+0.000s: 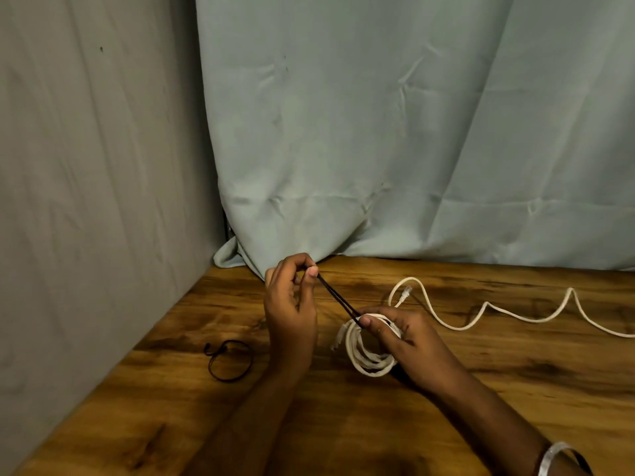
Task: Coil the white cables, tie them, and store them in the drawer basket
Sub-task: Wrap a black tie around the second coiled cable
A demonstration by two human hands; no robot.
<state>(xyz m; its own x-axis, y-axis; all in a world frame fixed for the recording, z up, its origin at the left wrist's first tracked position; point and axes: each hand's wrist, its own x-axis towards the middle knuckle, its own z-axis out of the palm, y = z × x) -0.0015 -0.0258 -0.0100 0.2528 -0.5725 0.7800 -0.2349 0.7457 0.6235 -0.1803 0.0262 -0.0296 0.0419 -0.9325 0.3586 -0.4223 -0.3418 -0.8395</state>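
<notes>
A coiled white cable (pixel 369 359) hangs in my right hand (pixel 405 341), just above the wooden table (pixel 515 389). A black elastic band (pixel 338 298) is looped around the coil's top and stretched taut up and to the left. My left hand (pixel 290 304) pinches the band's far end between thumb and fingers. A second white cable (pixel 488 307) lies uncoiled on the table to the right, its clear plug (pixel 404 293) near my right hand. Another black band (pixel 229 360) lies loose on the table to the left.
A pale green curtain (pixel 395 149) hangs behind the table, its hem resting on the far edge. A grey cloth wall (pixel 96 201) closes the left side. No drawer basket is in view.
</notes>
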